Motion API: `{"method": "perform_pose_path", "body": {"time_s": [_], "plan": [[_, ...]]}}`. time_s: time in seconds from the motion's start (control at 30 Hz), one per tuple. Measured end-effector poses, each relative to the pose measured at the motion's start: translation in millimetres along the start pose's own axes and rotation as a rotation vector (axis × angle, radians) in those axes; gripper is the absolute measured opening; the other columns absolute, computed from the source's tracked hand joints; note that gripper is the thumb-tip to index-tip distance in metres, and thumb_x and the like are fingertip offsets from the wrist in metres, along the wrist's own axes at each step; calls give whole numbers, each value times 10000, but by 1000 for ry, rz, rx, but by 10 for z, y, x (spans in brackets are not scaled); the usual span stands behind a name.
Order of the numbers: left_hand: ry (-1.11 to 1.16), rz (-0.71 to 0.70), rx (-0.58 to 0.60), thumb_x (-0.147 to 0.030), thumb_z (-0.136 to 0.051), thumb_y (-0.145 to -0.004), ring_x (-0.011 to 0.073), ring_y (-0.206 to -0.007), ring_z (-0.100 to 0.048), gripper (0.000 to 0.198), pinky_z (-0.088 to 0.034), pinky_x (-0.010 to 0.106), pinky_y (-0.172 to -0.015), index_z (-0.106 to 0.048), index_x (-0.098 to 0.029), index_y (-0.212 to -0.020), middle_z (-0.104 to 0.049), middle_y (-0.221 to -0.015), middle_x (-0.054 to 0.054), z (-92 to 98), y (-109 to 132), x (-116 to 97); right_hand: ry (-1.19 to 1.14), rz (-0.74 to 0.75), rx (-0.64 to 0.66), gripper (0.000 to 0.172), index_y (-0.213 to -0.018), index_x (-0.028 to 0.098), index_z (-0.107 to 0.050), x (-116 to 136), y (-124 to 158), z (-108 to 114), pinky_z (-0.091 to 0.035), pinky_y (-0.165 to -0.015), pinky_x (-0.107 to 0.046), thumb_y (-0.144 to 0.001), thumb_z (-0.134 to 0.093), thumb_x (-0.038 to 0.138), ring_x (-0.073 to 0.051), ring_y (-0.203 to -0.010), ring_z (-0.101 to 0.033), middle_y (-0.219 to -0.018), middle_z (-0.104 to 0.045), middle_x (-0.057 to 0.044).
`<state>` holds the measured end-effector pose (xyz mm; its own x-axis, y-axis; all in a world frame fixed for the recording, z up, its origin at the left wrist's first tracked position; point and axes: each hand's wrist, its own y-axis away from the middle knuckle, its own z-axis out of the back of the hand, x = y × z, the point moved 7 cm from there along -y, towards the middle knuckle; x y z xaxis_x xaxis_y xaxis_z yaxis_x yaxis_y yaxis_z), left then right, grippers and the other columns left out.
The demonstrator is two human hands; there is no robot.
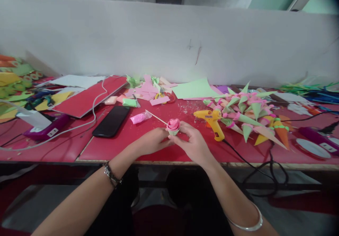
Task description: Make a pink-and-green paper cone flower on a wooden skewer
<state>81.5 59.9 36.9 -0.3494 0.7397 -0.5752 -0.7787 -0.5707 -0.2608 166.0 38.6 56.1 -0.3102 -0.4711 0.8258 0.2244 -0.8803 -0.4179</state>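
Observation:
Near the table's front edge, a pink paper rose [173, 124] sits in a pale green paper cone [173, 132]. My right hand [192, 143] grips the cone, with the thumb in front and the fingers along its right side. From the left, my left hand [155, 140] closes on the same flower; its fingertips are partly hidden behind it. A thin pale stick [156, 117] slants up and left from beside the rose, and I cannot tell which fingers hold it. Just beyond lies a small bag of pink clay [140, 117].
A yellow glue gun [212, 119] and a heap of paper cones [246, 110] lie to the right. On the left are a black phone [111, 121], a red board [90, 96] and a purple power strip [47, 127]. Paper scraps [148, 88] line the white partition [159, 42].

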Motion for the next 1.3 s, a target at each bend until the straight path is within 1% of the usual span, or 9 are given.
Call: {"method": "perform_pose_path", "body": {"time_s": [0.3, 0.47, 0.53, 0.63, 0.7, 0.8, 0.9, 1.13, 1.3], "plan": [[75, 7, 93, -250, -399, -857, 143, -697, -593, 267, -422, 223, -661, -617, -139, -751, -652, -758, 72, -51, 0, 47, 60, -36, 11, 124, -790, 179, -648, -32, 6, -6, -435, -739, -270, -772, -550, 254, -161, -802, -569, -813, -600, -34], [70, 33, 151, -330, -484, -817, 137, -643, -592, 255, -421, 215, -610, -667, -152, -817, -676, -734, 54, 80, 47, 94, 46, -101, -34, 164, -806, 171, -641, -78, 16, 37, -431, -613, -243, -766, -550, 303, -147, -671, -567, -716, -620, -22], [20, 105, 75, -362, -526, -783, 146, -677, -594, 253, -428, 226, -637, -670, -169, -860, -683, -777, 45, 260, 89, 231, 37, -140, -44, 204, -792, 166, -638, -118, 19, 46, -422, -558, -242, -766, -542, 344, -140, -588, -555, -634, -610, -14], [-188, 318, -206, -383, -480, -800, 171, -797, -594, 286, -436, 258, -729, -644, -171, -902, -669, -903, 54, 618, 205, 568, 15, -218, -21, 216, -793, 165, -621, -215, 28, 17, -430, -531, -254, -757, -541, 362, -142, -526, -563, -604, -607, -14], [-391, 436, -310, -369, -465, -807, 209, -947, -560, 327, -417, 294, -821, -592, -151, -1016, -622, -1047, 84, 743, 287, 767, 40, -285, 27, 191, -818, 170, -603, -296, 40, -26, -431, -510, -256, -748, -548, 339, -147, -497, -576, -600, -620, -16], [-513, 536, -323, -356, -507, -772, 304, -1122, -450, 461, -356, 399, -914, -491, -97, -1153, -517, -1201, 163, 742, 349, 997, 243, -347, 123, 184, -860, 170, -600, -380, 55, -77, -394, -466, -254, -755, -531, 304, -157, -439, -564, -489, -597, -6], [-541, 600, -283, -373, -544, -729, 333, -1084, -477, 504, -373, 435, -885, -482, -103, -1150, -522, -1179, 186, 687, 373, 1123, 453, -357, 161, 287, -1004, 138, -589, -408, 47, -70, -368, -465, -262, -785, -486, 293, -167, -417, -549, -438, -574, -6], [-546, 586, -241, -265, -515, -700, 268, -981, -516, 250, -391, 366, -870, -554, -150, -918, -583, -960, 115, 669, 344, 1119, 691, -330, 115, 363, -1116, 147, -534, -395, 34, -19, -324, -476, -257, -789, -491, 297, -200, -572, -587, -622, -635, -65], [-470, 465, -296, -232, -454, -740, 191, -928, -526, 266, -407, 294, -838, -487, -128, -983, -559, -993, 94, 672, 252, 885, 741, -236, -40, 249, -1000, 194, -558, -267, 24, 52, -303, -481, -245, -805, -469, 321, -185, -596, -580, -665, -636, -40]]}}
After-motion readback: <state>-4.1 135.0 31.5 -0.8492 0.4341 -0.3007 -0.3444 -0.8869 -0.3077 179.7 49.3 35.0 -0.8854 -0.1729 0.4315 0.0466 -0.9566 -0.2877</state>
